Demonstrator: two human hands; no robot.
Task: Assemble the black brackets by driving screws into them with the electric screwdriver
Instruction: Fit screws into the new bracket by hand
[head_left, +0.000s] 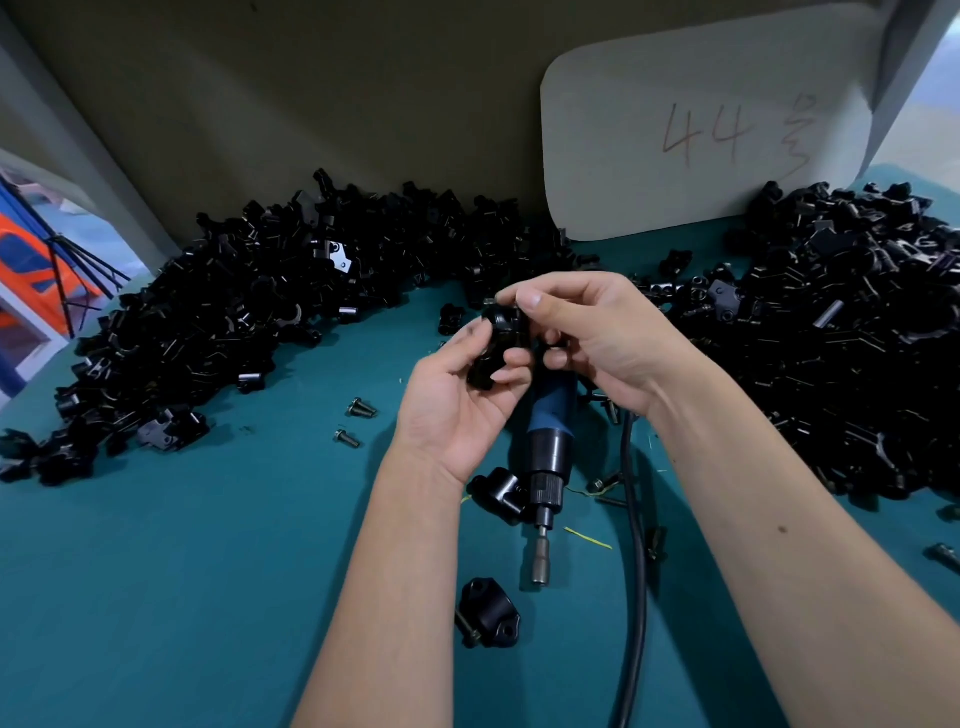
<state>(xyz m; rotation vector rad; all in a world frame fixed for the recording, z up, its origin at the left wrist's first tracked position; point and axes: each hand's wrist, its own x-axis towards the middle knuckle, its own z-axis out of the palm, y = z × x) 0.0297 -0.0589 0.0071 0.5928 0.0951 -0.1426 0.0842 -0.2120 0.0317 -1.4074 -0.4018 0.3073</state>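
A: Where's the bracket?
B: Held above the teal surface (182, 571), centre of view. The left hand (457, 400) curls its grip round the black bracket (498, 343); the right hand (587, 332) pinches its top at 12 o'clock.
A: And the electric screwdriver (548, 447)?
B: Lying under the hands, bit pointing to 6 o'clock, nobody holding it. Two loose screws (353, 423) sit at 9 o'clock, another bracket (488, 613) at 6, and bracket piles (249, 291) run from 10 to 3 o'clock

Brackets (270, 291) looking like glossy black metal or plastic (can't tell which); counter (182, 571) showing matt teal cloth; screwdriver (548, 441) body reading blue-black plastic, metal bit; white card (675, 156) looking matt.
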